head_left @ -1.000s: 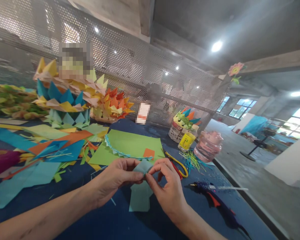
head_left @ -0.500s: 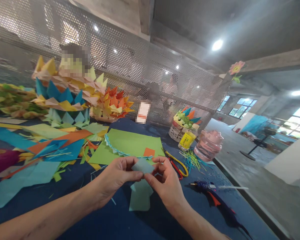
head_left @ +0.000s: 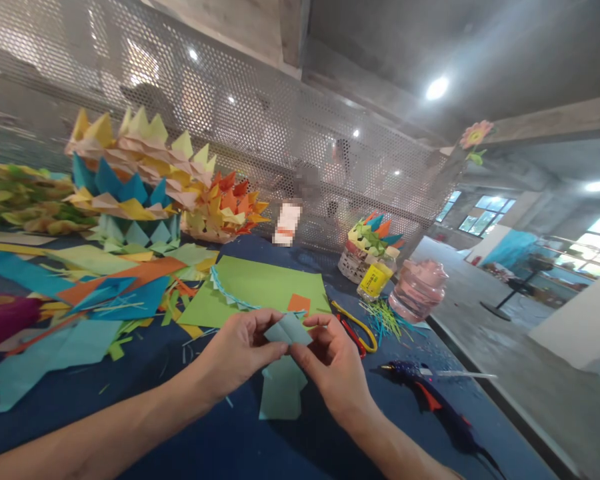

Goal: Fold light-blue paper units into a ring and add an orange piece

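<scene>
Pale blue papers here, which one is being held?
The small creased piece, pinched between the left hand and right hand. The pale blue papers below it and off to the left lie on the table.

The near tabletop (head_left: 230,450) leaves passage between the forearms (head_left: 145,423), up to the pale-blue paper (head_left: 281,398). Scissors (head_left: 364,325) and glue gun (head_left: 425,388) block the right, scraps (head_left: 123,280) the left.
</scene>
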